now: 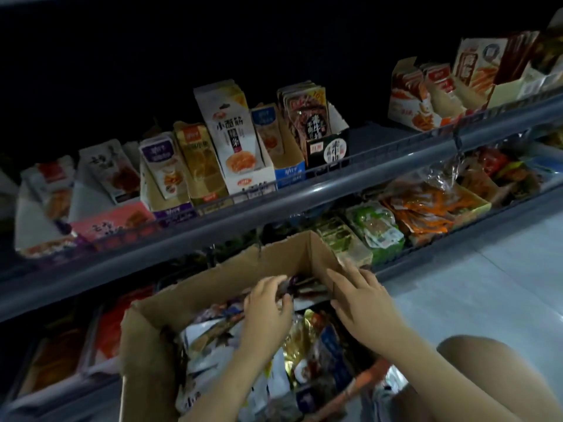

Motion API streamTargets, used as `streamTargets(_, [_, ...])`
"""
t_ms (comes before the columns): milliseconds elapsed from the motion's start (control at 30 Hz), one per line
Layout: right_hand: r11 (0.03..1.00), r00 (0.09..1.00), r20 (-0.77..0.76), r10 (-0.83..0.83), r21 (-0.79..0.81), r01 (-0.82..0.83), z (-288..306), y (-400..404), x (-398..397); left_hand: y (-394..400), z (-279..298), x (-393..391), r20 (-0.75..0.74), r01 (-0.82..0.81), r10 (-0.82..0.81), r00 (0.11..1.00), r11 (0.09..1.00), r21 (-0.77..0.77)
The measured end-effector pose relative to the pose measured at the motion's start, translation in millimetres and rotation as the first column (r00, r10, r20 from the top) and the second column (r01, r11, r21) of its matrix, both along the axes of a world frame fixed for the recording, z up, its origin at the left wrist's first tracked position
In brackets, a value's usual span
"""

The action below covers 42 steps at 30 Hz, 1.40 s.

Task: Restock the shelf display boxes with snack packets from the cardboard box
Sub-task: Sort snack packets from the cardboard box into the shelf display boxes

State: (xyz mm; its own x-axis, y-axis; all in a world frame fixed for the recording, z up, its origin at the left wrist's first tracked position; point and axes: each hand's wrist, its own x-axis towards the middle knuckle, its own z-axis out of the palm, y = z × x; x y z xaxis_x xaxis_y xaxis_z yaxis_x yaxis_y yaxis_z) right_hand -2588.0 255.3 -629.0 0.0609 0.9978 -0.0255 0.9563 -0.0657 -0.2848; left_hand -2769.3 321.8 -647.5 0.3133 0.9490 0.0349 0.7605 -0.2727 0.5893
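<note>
Cardboard box (195, 292) of snack packets (265, 370), both hands inside.
Left hand (268, 309) pinches dark packets (300, 289) at the far wall; right hand (362, 303) rests open alongside.

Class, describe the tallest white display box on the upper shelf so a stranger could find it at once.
Start at the upper shelf rail and look near its middle. There the tall white display box stands upright between a gold box and a blue-fronted box. It rises above both neighbours, with dark characters printed over a picture of orange food.
</note>
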Motion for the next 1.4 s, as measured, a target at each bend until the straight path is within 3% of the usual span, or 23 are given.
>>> streamTargets(133, [0.998, 0.999, 0.032, -0.014, -0.054, 0.016, -11, -14, -7, -10, -35, -11, -0.049, -0.016, 0.008, 0.999, 0.984, -0.176])
streamTargets(367, [0.999, 0.996, 0.069, -0.05, -0.004, 0.05, -14, -13, -13, 6, -54, -21, -0.258, 0.036, -0.145, 0.955, 0.923, -0.384])
streamTargets(533, [0.997, 0.996, 0.048, -0.08, 0.017, 0.079, -16, -11, -13, 1, -57, -34, -0.384, 0.139, -0.219, 0.897, 0.965, -0.224])
streamTargets(767, [0.994, 0.994, 0.045, -0.105, 0.043, 0.103, -18, -9, -14, 8, -62, -50, -0.405, 0.133, -0.063, 0.912, 0.98, 0.148])
streamTargets(933, [0.993, 0.993, 0.038, -0.11, 0.041, 0.109, -19, -8, -15, 29, -66, -32, -0.505, 0.069, -0.097, 0.857, 0.995, -0.075])
streamTargets(1133, [0.992, 0.992, 0.039, -0.123, 0.034, 0.122, -20, -6, -15, 46, -71, -14, -0.574, 0.089, -0.044, 0.818, 0.995, 0.052])
streamTargets(1400, [0.991, 0.991, 0.03, -0.129, 0.045, 0.128, -19, -3, -16, 72, -84, -11, -0.385, -0.032, 0.053, 0.921, 0.998, 0.059])
